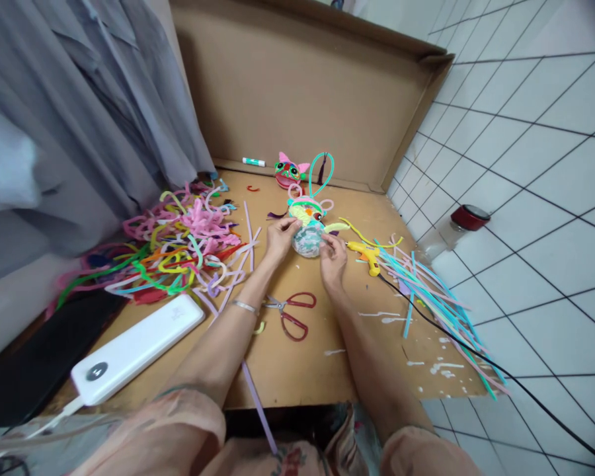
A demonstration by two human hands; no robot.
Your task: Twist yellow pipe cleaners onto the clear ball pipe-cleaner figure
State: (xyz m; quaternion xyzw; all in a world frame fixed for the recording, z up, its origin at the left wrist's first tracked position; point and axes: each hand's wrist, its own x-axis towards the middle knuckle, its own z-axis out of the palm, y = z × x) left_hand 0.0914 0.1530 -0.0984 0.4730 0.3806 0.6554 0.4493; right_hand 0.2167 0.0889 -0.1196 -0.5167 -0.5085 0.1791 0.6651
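A colourful pipe-cleaner figure (305, 213) stands upright in the middle of the table. It has a round green-and-white lower part (307, 242), a striped head, pink loops and a tall teal loop on top. My left hand (281, 238) pinches its left side with thumb and fingers. At the right side of the round part, my right hand (333, 256) has its fingers closed against the edge. What lies under the fingertips is hidden. Just right of that hand lies a yellow glue gun (365, 256). Red-handled scissors (292, 312) rest between my forearms.
A tangled heap of pipe cleaners (183, 231) covers the left side. Straight pipe cleaners (436, 297) lie right, crossed by the glue gun's black cord (456, 338). A white power bank (139, 347) sits front left. Behind stand another pipe-cleaner figure (289, 172) and a cardboard wall (307, 92).
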